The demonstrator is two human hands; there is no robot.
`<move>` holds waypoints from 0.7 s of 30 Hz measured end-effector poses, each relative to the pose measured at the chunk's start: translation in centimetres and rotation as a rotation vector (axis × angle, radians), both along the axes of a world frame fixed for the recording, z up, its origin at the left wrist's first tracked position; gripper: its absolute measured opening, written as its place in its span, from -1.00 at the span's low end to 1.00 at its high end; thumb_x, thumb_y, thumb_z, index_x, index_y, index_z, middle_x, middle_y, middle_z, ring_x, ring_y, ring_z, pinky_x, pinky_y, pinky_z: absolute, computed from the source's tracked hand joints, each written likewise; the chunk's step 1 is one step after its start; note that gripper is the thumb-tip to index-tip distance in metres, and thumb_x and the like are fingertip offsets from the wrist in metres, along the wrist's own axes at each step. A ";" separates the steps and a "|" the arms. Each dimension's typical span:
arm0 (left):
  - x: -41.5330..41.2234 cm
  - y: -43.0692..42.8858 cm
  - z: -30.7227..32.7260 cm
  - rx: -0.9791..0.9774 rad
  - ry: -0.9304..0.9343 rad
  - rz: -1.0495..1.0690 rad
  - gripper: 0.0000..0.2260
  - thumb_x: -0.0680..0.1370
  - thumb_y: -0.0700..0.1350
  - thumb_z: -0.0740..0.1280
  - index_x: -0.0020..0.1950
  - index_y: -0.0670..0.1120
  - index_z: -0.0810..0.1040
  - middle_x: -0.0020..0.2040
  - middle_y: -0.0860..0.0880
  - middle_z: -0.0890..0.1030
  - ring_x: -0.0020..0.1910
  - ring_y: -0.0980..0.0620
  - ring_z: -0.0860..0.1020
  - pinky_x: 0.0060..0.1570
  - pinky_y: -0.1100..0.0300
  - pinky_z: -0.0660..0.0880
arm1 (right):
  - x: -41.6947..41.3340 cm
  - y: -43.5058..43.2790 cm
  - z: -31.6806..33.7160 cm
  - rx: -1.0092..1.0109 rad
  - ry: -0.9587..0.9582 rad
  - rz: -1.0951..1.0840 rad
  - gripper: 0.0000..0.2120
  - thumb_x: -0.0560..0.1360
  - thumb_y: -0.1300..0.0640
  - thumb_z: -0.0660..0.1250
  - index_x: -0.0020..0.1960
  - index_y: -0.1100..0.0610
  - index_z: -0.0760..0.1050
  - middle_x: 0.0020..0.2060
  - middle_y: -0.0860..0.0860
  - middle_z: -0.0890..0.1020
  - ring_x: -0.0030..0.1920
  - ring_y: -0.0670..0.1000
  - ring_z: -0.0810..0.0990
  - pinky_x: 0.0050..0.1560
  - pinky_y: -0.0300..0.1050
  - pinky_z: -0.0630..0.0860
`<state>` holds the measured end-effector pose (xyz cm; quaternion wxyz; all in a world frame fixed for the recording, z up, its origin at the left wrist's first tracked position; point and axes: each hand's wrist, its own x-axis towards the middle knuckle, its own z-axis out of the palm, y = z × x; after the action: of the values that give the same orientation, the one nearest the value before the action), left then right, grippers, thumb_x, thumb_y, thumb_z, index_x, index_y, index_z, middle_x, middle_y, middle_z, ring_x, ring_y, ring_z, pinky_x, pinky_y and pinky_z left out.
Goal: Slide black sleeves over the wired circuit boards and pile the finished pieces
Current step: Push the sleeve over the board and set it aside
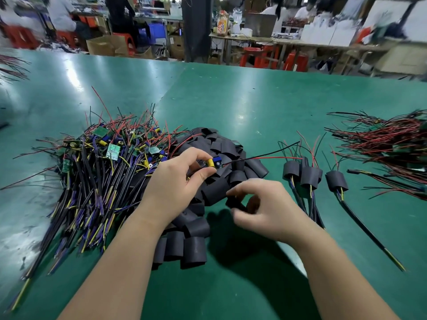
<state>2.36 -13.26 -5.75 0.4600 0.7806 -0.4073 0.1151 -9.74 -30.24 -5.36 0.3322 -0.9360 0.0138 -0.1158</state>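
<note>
My left hand [178, 179] pinches a wired circuit board [213, 163] with a yellow capacitor and a blue part; its red and black wires trail right. Just below it, my right hand [261, 209] grips a single black sleeve [235, 203] between thumb and fingers, above the heap of loose black sleeves [208, 181]. A big tangle of bare wired boards [104, 162] lies to the left. Three sleeved pieces [309, 176] lie in a row to the right, their cables running toward me.
A second heap of red and black wired parts [388, 144] sits at the far right of the green table [231, 93]. Beyond the table's far edge are red stools, cardboard boxes, benches and seated people.
</note>
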 end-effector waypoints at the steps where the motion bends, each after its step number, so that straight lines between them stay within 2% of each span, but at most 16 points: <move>1: 0.1 0.1 -0.1 0.013 0.000 -0.001 -0.91 0.52 0.00 0.38 0.01 0.10 0.53 -0.33 0.11 0.53 -0.42 0.16 0.49 -0.40 0.33 0.39 | -0.3 -0.3 0.5 0.242 -0.017 -0.007 -0.78 0.35 0.23 0.41 -0.03 0.05 0.65 -0.21 -0.01 0.64 -0.37 -0.10 0.60 -0.29 -0.29 0.50; 3: 0.3 0.2 -0.2 0.077 -0.015 0.000 -0.90 0.52 0.01 0.38 0.01 0.09 0.54 -0.35 0.09 0.52 -0.41 0.15 0.46 -0.38 0.28 0.38 | -0.9 -1.4 1.7 0.803 -0.105 0.021 -0.75 0.33 0.31 0.32 -0.09 0.09 0.68 -0.27 0.14 0.65 -0.47 0.10 0.62 -0.46 -0.21 0.52; 4: 0.4 0.1 -0.3 0.121 -0.018 -0.001 -0.89 0.51 0.02 0.38 0.01 0.09 0.54 -0.35 0.08 0.52 -0.40 0.14 0.45 -0.36 0.23 0.40 | -1.3 -2.2 2.4 1.010 -0.172 0.034 -0.73 0.30 0.30 0.31 -0.09 0.09 0.69 -0.29 0.16 0.65 -0.50 0.10 0.59 -0.51 -0.25 0.50; 7: 0.6 0.1 -0.5 0.188 0.006 -0.029 -0.90 0.51 -0.01 0.39 0.00 0.09 0.54 -0.35 0.07 0.55 -0.36 0.13 0.48 -0.30 0.13 0.44 | -2.4 -4.6 3.8 1.313 -0.393 -0.006 -0.78 0.29 0.11 0.37 -0.09 0.00 0.69 -0.27 0.00 0.67 -0.42 -0.01 0.61 -0.44 -0.34 0.47; 9: 0.6 0.1 -0.6 0.186 0.015 -0.048 -0.90 0.51 -0.04 0.40 -0.02 0.10 0.53 -0.35 0.06 0.55 -0.35 0.12 0.47 -0.29 0.14 0.42 | -2.7 -5.8 3.8 1.391 -0.505 -0.132 -0.80 0.37 0.01 0.28 -0.14 -0.03 0.68 -0.26 -0.08 0.66 -0.26 -0.02 0.67 -0.32 -0.32 0.50; 11: 0.7 0.2 -0.6 0.184 0.018 -0.060 -0.90 0.52 -0.04 0.39 -0.01 0.11 0.52 -0.34 0.05 0.54 -0.35 0.10 0.47 -0.30 0.15 0.41 | -2.5 -6.5 3.4 1.427 -0.578 -0.236 -0.81 0.45 0.04 0.24 -0.14 0.01 0.64 -0.26 -0.07 0.65 -0.13 0.02 0.69 -0.16 -0.24 0.56; 13: 0.7 0.3 -0.6 0.172 0.022 -0.068 -0.90 0.53 -0.05 0.38 0.00 0.11 0.52 -0.33 0.05 0.55 -0.35 0.09 0.48 -0.28 0.12 0.44 | -2.0 -6.8 2.9 1.424 -0.609 -0.320 -0.87 0.53 0.13 0.23 -0.07 0.09 0.56 -0.27 -0.03 0.65 -0.10 0.04 0.69 -0.06 -0.18 0.57; 16: 0.9 0.3 -0.5 0.145 0.043 -0.082 -0.89 0.54 -0.07 0.36 0.01 0.13 0.50 -0.32 0.04 0.56 -0.36 0.05 0.50 -0.27 0.07 0.46 | -1.3 -6.5 2.4 1.360 -0.599 -0.396 -0.84 0.57 0.27 0.20 -0.03 0.15 0.55 -0.31 0.04 0.67 -0.16 0.05 0.69 -0.10 -0.17 0.60; 21: 0.8 0.4 -0.4 0.116 0.074 -0.098 -0.88 0.56 -0.09 0.34 0.00 0.15 0.50 -0.30 0.03 0.57 -0.38 0.05 0.49 -0.32 0.04 0.49 | -0.9 -5.2 2.0 1.362 -0.518 -0.261 -0.83 0.56 0.28 0.17 0.00 0.19 0.53 -0.29 0.09 0.69 -0.15 0.05 0.70 -0.12 -0.16 0.62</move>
<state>3.14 -12.82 -6.14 0.4338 0.7887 -0.4338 0.0394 -10.60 -35.46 -3.37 0.8155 -0.4561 0.1147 -0.3374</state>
